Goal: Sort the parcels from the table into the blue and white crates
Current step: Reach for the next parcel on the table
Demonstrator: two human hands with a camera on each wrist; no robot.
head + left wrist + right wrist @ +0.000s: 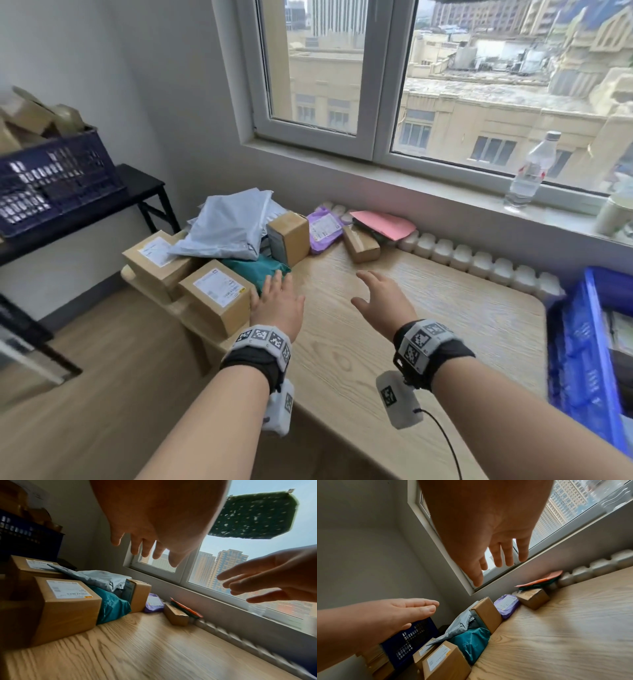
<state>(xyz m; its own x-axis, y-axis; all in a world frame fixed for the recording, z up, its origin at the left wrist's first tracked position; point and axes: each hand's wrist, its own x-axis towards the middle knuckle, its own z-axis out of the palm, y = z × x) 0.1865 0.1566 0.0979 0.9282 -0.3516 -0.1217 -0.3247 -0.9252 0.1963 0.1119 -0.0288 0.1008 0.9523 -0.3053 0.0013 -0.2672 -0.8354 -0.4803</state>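
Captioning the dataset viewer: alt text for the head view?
Two bare hands, the left hand and right hand, reach open and empty over a light wooden table toward a pile of brown cardboard boxes and plastic mailer bags. A bright blue plastic crate sits at right.

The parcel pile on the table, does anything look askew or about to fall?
Yes. The front cardboard box sits at the table's left edge and seems to overhang it slightly. The grey mailer bag lies crumpled across the pile. Nothing looks spilled or torn.
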